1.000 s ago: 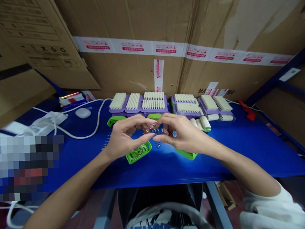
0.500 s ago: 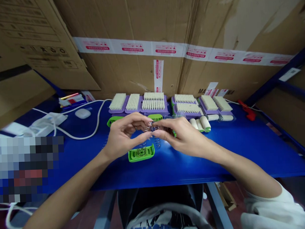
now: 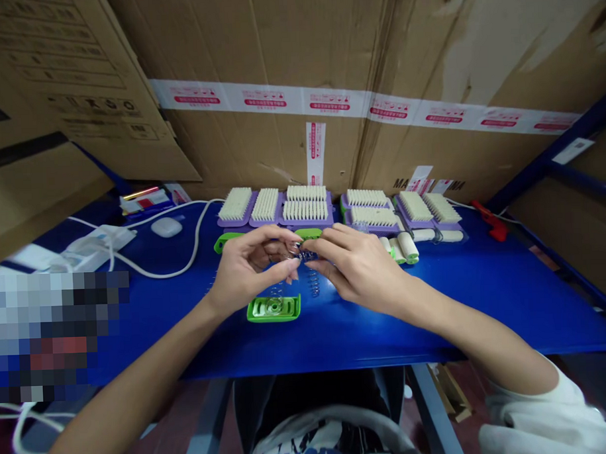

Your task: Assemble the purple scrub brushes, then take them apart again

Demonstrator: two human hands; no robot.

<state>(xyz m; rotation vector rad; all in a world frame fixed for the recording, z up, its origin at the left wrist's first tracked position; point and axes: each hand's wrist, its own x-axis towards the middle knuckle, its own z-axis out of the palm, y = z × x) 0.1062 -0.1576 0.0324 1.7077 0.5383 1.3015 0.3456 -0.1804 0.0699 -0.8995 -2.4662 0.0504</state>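
Note:
My left hand [image 3: 254, 262] and my right hand [image 3: 351, 262] meet above the middle of the blue table, fingertips nearly touching. Both pinch thin metal coil springs [image 3: 304, 255] between thumb and fingers. Another spring [image 3: 313, 283] stands just below my right fingertips. Under my left hand lies a green plastic part [image 3: 274, 309] with a clear coiled piece on it. More green parts [image 3: 228, 242] sit partly hidden behind my hands. White-bristled blocks on purple bases [image 3: 305, 210] line the back of the table.
White rollers [image 3: 407, 247] lie right of my right hand, with a red object [image 3: 490, 220] farther right. White cables [image 3: 197, 240], a white oval item [image 3: 166, 226] and a power strip [image 3: 92, 246] are at left. Cardboard [image 3: 260, 142] rises behind the blue table [image 3: 386, 336].
My fingertips have parted slightly, with my right fingers more bent around the spring. The green part below my left hand has shifted a little left and turned straighter.

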